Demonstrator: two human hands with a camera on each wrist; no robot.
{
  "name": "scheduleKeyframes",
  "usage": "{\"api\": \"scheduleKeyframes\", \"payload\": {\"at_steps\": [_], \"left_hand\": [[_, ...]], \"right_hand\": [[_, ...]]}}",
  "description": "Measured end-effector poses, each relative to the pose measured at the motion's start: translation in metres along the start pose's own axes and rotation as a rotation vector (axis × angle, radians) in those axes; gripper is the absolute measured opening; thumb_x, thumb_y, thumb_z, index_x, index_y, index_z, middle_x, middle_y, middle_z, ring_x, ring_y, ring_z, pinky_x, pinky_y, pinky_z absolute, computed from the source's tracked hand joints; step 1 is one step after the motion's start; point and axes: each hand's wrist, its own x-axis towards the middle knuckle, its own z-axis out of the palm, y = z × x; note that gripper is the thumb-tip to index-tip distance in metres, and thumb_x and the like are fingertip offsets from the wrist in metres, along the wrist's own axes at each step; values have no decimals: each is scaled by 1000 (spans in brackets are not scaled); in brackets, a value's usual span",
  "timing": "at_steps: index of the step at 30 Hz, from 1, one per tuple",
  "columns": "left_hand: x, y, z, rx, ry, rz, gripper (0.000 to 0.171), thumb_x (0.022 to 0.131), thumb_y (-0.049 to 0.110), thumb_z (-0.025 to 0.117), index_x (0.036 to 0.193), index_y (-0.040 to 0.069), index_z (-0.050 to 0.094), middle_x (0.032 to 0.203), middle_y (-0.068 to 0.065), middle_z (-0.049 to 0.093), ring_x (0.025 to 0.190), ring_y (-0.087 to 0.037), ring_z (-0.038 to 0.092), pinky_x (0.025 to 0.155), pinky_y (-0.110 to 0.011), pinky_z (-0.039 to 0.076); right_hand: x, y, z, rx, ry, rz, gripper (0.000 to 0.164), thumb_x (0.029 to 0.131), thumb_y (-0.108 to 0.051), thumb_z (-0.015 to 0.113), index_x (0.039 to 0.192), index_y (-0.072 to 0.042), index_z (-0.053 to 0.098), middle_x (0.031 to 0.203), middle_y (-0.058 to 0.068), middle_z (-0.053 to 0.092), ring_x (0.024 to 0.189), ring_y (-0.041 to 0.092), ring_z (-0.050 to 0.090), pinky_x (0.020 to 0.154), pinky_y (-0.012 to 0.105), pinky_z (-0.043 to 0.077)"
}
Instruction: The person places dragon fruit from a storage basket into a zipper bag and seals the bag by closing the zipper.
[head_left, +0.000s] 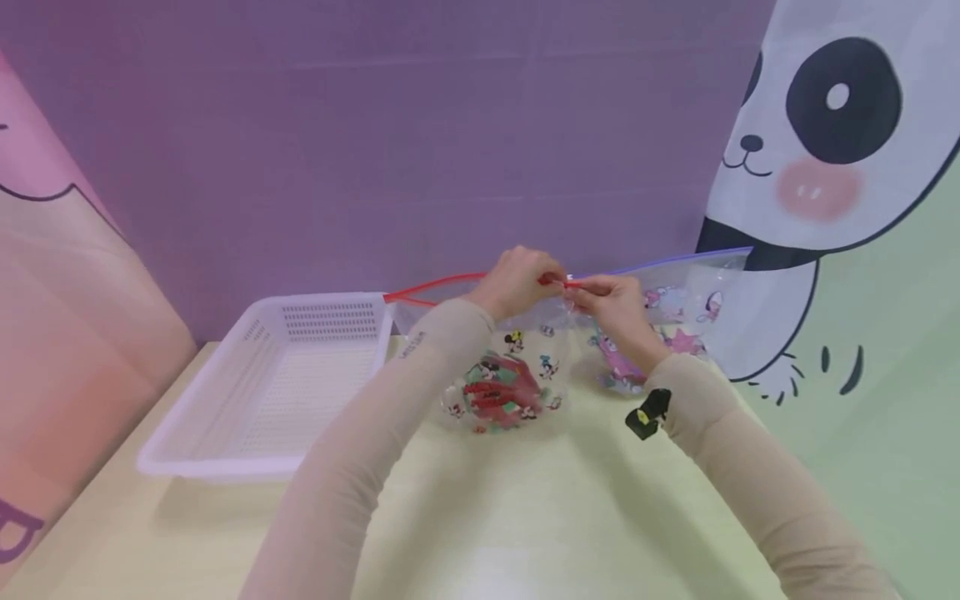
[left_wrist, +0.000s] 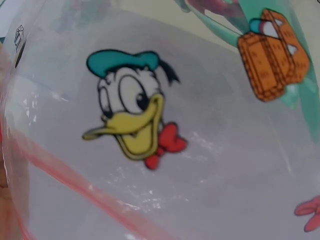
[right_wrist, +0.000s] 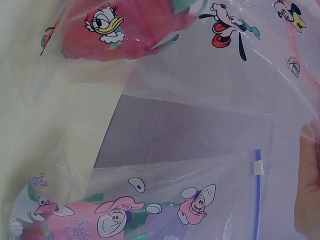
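A clear zip bag (head_left: 551, 408) with cartoon prints stands on the table, red and green things inside it. Its red zip strip (head_left: 457, 277) runs along the top and parts into two lines on the left. My left hand (head_left: 517, 283) pinches this strip near its right end. Just beside it, my right hand (head_left: 618, 312) pinches the strip's right end. The left wrist view is filled by the bag's film with a printed duck (left_wrist: 132, 110). In the right wrist view, only part of the right hand (right_wrist: 307, 185) shows at the right edge.
Behind my right hand is a second clear zip bag (head_left: 712, 292) with a blue zip and pink things inside; a white slider (right_wrist: 258, 167) sits on that zip. A white plastic basket (head_left: 217, 468) stands left on the pale table (head_left: 487, 533). A purple cloth (head_left: 375, 150) hangs behind.
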Motion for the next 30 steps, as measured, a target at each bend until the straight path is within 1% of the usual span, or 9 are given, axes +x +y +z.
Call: {"api": "scheduleKeyframes", "payload": {"at_steps": [7,14,19,25,27,30], "left_hand": [[-3,-5,0,-18,-9,-23,17,84,18,66,100,13,70,98,-1,70,88,-11,63,79,-19,50],[-4,-8,-4,-22,-9,-22,19,84,19,66,101,12,70,100,-2,69,88,-12,63,79,-20,50],[-7,-12,-5,-7,1,-12,18,84,21,66,100,12,71,98,-1,70,87,-11,63,79,-22,50],[-12,-19,-6,-40,12,-13,17,83,19,67,98,11,71,98,-2,70,87,-12,64,79,-21,50],[-14,-21,-7,-49,10,-20,18,83,18,67,99,11,71,98,-3,70,85,-12,64,78,-20,50],[-16,-22,-9,-55,4,-29,19,83,18,67,100,11,70,98,-3,70,83,-11,64,75,-20,51]], "right_hand": [[-1,2,-2,7,-18,-6,26,86,-4,61,106,12,60,70,-19,65,69,1,64,69,17,54],[-1,1,-6,-39,0,-4,27,86,-10,63,105,9,62,70,-18,65,69,-1,63,68,16,53],[0,4,-8,-10,4,-8,29,86,-9,63,106,10,61,68,-19,65,68,-1,63,68,16,53],[2,7,-8,34,15,-32,30,85,-5,63,106,15,58,65,-20,65,64,-2,63,64,15,53],[3,6,-8,40,14,-27,30,85,-5,63,106,15,59,65,-20,65,64,-1,63,65,15,53],[3,5,-9,41,11,-19,27,84,-6,64,105,12,61,67,-18,66,66,-1,64,66,16,53]]}}
